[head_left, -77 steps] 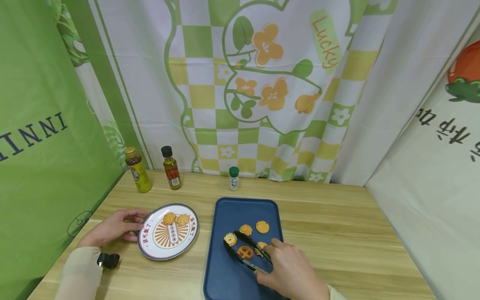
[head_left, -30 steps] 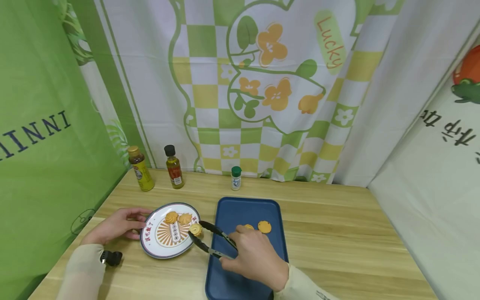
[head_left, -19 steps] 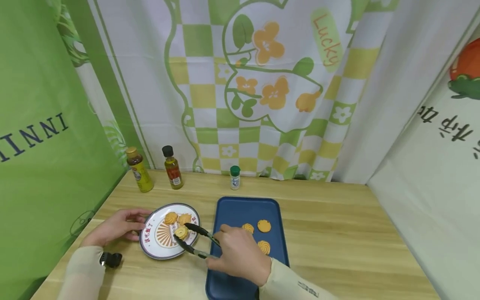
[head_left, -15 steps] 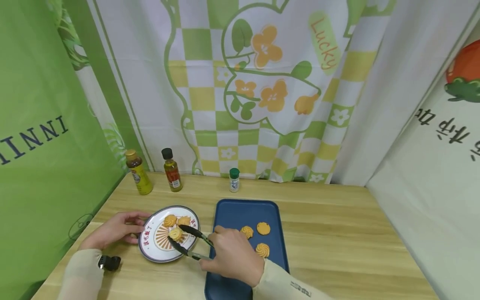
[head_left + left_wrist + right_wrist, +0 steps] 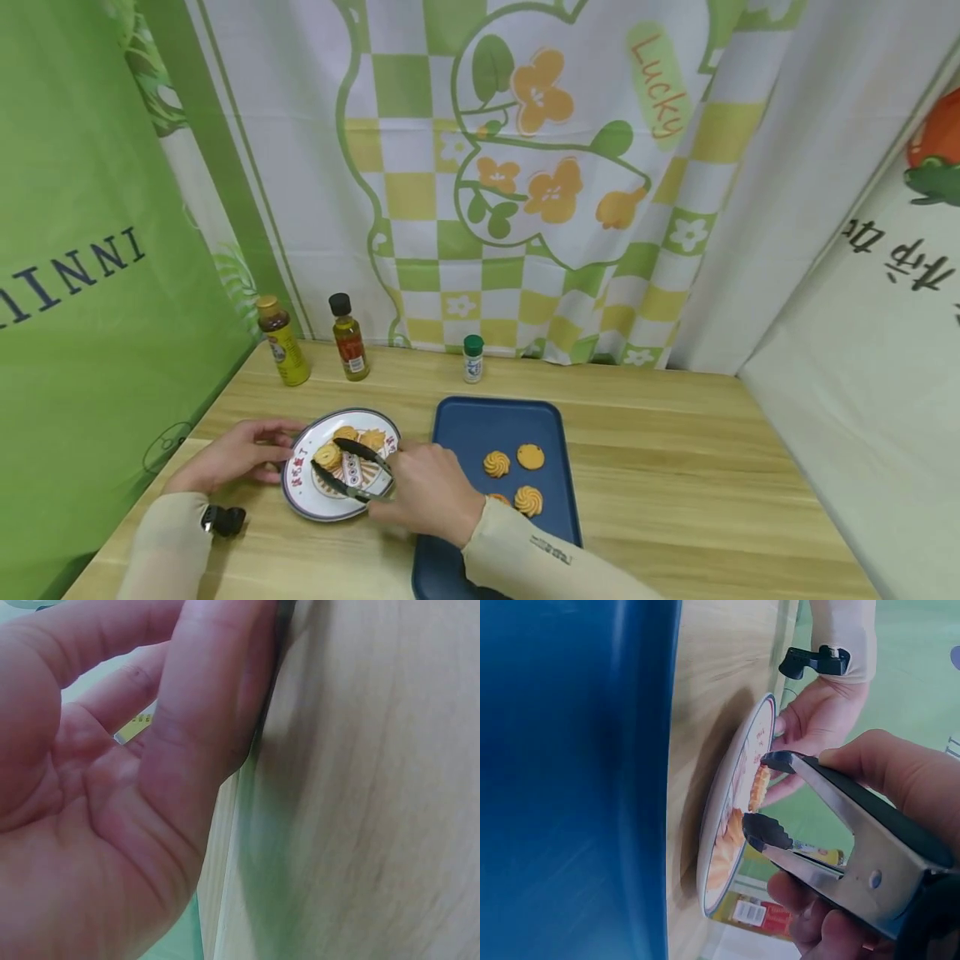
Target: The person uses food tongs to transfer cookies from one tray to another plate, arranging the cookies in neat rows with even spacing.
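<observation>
In the head view my left hand (image 5: 238, 457) grips the left rim of a round white plate (image 5: 300, 492) with red lettering. My right hand (image 5: 429, 492) holds black-tipped metal tongs (image 5: 352, 492) over that plate. Between the tong tips is a pale ring-shaped cookie (image 5: 327, 455), at the plate's left part; the right wrist view shows this cookie (image 5: 760, 786) near the plate's surface, and whether the tips touch it is unclear. Two more cookies lie behind it, one a swirl cookie (image 5: 346, 433), the other a star-shaped cookie (image 5: 372, 439).
A blue tray (image 5: 480, 417) right of the plate carries several cookies, including a round flat cookie (image 5: 530, 457); my right forearm crosses it. At the back stand a yellow-labelled bottle (image 5: 287, 352), an oil bottle (image 5: 349, 343) and a green-capped shaker (image 5: 472, 360).
My right hand has carried the ring-shaped cookie in the tongs leftward from the blue tray onto the plate, lately further left across it. My left hand stays at the plate's rim.
</observation>
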The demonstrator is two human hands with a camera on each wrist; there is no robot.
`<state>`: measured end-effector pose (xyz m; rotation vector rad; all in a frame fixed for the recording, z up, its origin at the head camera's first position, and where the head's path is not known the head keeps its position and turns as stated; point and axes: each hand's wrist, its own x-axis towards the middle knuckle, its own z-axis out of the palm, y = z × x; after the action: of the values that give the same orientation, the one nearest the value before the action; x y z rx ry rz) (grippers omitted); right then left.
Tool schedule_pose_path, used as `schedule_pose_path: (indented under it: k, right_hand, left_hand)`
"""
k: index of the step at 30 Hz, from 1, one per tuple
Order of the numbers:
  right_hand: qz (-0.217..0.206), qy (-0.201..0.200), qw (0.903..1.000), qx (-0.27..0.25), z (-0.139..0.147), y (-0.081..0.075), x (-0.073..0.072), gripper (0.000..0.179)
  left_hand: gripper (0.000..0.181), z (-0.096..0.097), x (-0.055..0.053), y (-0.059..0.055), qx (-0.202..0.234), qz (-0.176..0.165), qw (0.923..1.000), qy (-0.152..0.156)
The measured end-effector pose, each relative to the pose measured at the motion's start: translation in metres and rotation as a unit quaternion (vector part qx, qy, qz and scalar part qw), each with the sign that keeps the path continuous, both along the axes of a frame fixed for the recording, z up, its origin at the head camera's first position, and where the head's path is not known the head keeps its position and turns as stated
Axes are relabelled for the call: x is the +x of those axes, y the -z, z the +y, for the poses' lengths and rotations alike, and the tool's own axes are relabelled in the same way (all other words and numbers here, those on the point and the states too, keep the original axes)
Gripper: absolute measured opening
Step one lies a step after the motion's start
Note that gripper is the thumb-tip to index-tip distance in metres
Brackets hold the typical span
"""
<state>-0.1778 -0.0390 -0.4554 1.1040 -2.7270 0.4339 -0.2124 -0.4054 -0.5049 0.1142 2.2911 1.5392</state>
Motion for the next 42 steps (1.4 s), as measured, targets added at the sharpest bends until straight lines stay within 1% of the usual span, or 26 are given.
schedule_pose_path:
  k: [5, 6, 8, 11, 16, 18, 23, 30, 37, 42]
  right_hand:
    - [-0.01, -0.006, 0.9999, 0.008, -0.013, 0.002, -0.002, 0.042]
    - [-0.009, -0.007, 0.9999, 0.011, -0.015, 0.002, -0.003, 0.043]
    - [-0.003, -0.01, 0.9998, 0.019, -0.019, 0.002, -0.003, 0.045]
    - [0.007, -0.01, 0.9994, 0.034, -0.023, 0.003, -0.003, 0.043]
    - [0.025, 0.0, 0.9986, 0.047, -0.026, 0.005, -0.004, 0.04]
    - [0.029, 0.0, 0.9984, 0.049, -0.026, 0.005, -0.004, 0.04]
    - [0.021, -0.001, 0.9984, 0.053, -0.025, 0.006, -0.003, 0.041]
    - [0.025, 0.0, 0.9985, 0.049, -0.025, 0.005, 0.0, 0.041]
    - [-0.005, 0.007, 0.9993, 0.037, -0.02, 0.002, 0.001, 0.04]
    - [-0.013, 0.014, 0.9997, 0.017, -0.013, 0.001, 0.001, 0.04]
  left_hand:
    - [0.064, -0.001, 0.0, 0.0, 0.004, 0.003, 1.0, 0.007]
    - [0.064, -0.001, 0.0, 0.0, 0.005, 0.0, 1.0, 0.003]
    - [0.064, -0.002, 0.0, 0.0, 0.005, 0.003, 1.0, 0.007]
    - [0.064, -0.002, -0.001, 0.001, 0.0, 0.001, 1.0, 0.002]
    - [0.064, -0.001, -0.004, 0.001, -0.003, 0.003, 1.0, 0.001]
    - [0.064, -0.001, -0.004, 0.0, -0.001, 0.002, 1.0, 0.003]
    - [0.065, -0.001, -0.002, 0.0, 0.006, 0.001, 1.0, 0.005]
    - [0.066, -0.001, 0.001, -0.002, 0.007, -0.002, 1.0, 0.003]
    - [0.065, -0.002, 0.002, 0.0, 0.01, -0.004, 0.9999, 0.004]
    - [0.065, -0.001, 0.001, -0.001, 0.007, -0.003, 1.0, 0.002]
